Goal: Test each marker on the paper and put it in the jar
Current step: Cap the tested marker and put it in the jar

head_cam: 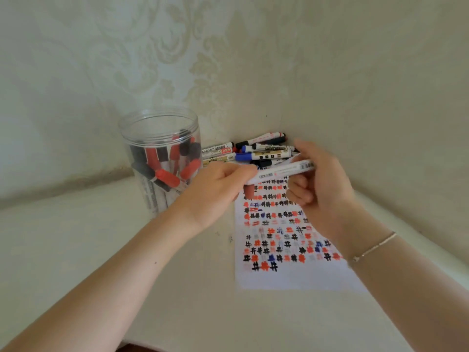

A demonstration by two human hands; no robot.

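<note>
Marker (pixel 281 172) – between both hands, above paper (pixel 291 250)

Soft, even daylight, a slightly smeared wide-angle view.

The light is mild and diffuse, with a cool cast on the wallpaper (pixel 152 59) at upper left; shadows are faint. Pale highlights sit on the jar (pixel 160 138) rim. Both the left hand (pixel 215 191) and the right hand (pixel 319 189) are motion-blurred, the paper (pixel 279 250) marks look smudgy, and the tabletop (pixel 76 237) edge bows toward the corners.
</note>
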